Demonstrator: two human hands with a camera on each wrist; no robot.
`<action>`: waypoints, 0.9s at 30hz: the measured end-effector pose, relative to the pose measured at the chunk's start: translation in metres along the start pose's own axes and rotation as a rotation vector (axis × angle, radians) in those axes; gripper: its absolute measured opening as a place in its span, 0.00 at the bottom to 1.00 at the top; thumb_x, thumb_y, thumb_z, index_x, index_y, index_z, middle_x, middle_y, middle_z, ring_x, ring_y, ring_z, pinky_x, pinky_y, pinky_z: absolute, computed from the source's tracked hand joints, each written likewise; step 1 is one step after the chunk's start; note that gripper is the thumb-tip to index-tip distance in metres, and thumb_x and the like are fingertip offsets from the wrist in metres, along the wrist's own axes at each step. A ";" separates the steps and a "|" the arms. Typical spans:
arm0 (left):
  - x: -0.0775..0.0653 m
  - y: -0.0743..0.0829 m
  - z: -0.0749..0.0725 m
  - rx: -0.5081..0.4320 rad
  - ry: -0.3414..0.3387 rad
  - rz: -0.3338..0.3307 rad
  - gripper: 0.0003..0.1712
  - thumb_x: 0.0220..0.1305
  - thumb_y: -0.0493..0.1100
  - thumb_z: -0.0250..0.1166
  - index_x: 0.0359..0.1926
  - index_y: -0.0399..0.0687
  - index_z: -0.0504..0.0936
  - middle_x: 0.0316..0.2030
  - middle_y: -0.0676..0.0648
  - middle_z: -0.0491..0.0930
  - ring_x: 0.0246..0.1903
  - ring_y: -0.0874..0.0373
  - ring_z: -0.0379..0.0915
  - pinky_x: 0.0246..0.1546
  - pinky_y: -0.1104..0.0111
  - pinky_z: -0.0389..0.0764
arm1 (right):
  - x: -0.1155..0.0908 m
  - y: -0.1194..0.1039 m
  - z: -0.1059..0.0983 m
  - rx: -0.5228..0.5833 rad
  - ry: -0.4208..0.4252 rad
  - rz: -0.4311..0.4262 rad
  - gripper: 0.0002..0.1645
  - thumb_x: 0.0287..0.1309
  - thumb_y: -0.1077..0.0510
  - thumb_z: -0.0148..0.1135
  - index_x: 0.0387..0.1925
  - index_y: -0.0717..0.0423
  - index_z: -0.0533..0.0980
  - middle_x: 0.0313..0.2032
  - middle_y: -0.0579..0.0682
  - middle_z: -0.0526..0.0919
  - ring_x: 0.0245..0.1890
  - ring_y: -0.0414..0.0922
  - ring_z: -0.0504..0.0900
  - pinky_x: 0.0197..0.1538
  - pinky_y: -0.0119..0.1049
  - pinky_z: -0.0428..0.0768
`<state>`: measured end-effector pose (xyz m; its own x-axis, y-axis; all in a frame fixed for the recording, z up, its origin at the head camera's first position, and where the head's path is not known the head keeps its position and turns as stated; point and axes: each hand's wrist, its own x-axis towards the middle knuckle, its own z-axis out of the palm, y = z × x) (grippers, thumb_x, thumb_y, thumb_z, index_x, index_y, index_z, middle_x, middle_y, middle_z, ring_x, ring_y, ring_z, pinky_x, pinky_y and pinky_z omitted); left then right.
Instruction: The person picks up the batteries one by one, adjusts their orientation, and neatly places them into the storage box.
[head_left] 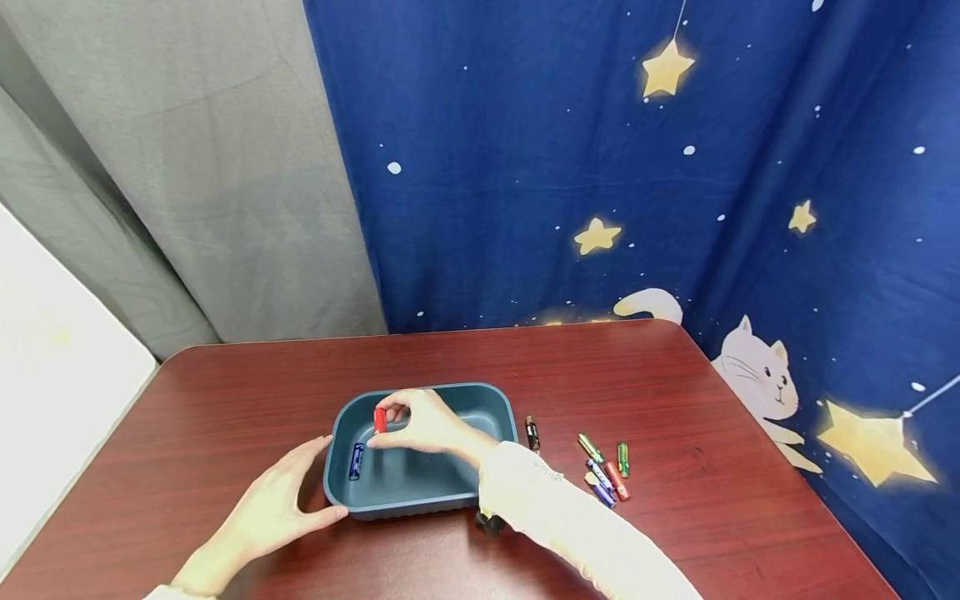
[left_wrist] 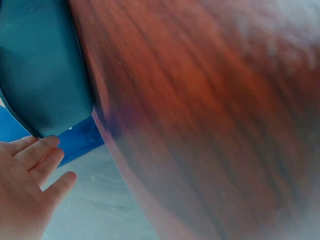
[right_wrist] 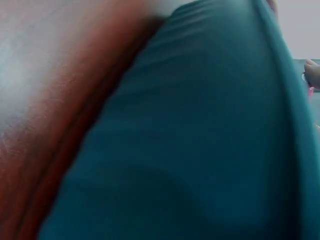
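Red battery (head_left: 379, 420) sits in the left-centre of the head frame, over the left part of the blue-green bin (head_left: 420, 483), pinched between the thumb and fingers of the right hand (head_left: 429, 421). Its long axis runs nearly up and down the frame, and it pokes out on the left side of that grip; I cannot tell whether its lower end touches the bin floor. The relation that seems to count is to the blue battery (head_left: 356, 461) lying in the bin: the red battery is up and to the right of it, near but apart, the 2 axes close to parallel.

Of the 2 hands, the right is nearer, being in contact; the left hand (head_left: 273, 500) lies farther out, down and left, its fingers and thumb spread at the bin's left end. The left wrist view shows fingertips at the rim; the right wrist view is blurred.

Farther right on the red-brown surface (head_left: 262, 387) are a black battery (head_left: 532, 433) just beside the bin and a loose cluster of at least 5 coloured batteries (head_left: 617, 481).
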<state>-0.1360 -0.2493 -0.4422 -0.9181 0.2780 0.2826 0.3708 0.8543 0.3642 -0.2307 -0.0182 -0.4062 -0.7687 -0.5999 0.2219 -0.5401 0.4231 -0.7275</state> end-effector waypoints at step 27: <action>0.000 -0.001 0.001 0.004 0.012 0.018 0.53 0.39 0.69 0.67 0.60 0.41 0.67 0.55 0.42 0.70 0.54 0.48 0.66 0.50 0.49 0.70 | 0.008 -0.008 0.040 -0.378 -0.138 0.094 0.24 0.37 0.38 0.70 0.34 0.47 0.80 0.19 0.34 0.73 0.20 0.30 0.69 0.20 0.19 0.67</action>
<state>-0.1364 -0.2500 -0.4433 -0.9094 0.2882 0.2998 0.3868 0.8510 0.3553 -0.2185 -0.0533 -0.4241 -0.7816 -0.6211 0.0575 -0.5769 0.6849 -0.4451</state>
